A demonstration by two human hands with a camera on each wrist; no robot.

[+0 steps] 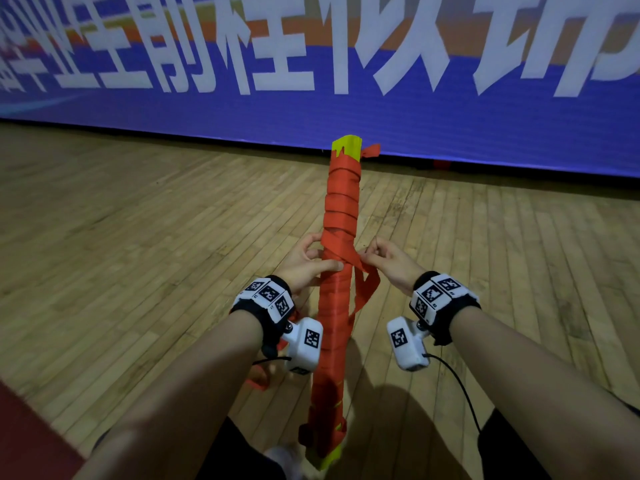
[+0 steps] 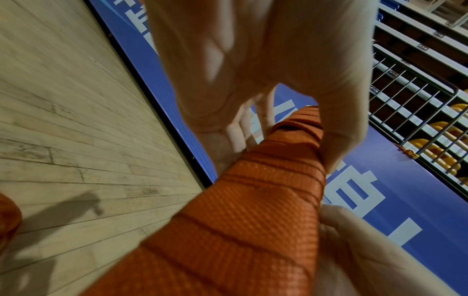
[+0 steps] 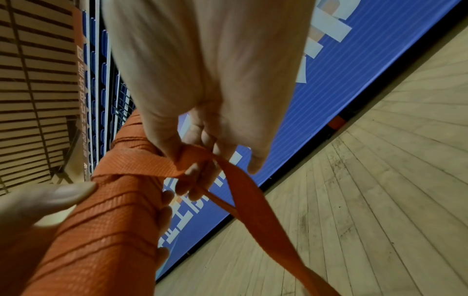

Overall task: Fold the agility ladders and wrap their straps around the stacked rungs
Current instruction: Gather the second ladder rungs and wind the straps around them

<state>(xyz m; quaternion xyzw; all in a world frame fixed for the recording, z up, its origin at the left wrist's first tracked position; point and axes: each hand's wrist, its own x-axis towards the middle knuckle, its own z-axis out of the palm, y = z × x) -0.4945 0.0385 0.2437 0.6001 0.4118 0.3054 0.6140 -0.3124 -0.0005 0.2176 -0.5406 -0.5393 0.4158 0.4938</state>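
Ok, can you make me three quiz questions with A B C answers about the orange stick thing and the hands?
1. Where is the left hand?
A. gripping the wrapped bundle
B. flat on the floor
C. on the banner

2. What colour are the rung ends?
A. blue
B. yellow-green
C. white

3. What does the right hand do?
A. hangs idle
B. pinches the loose strap
C. points away

Answers:
1 A, its fingers curl round the bundle's middle.
2 B, the far tip pokes out yellow-green.
3 B, its fingers hold the strap beside the bundle.
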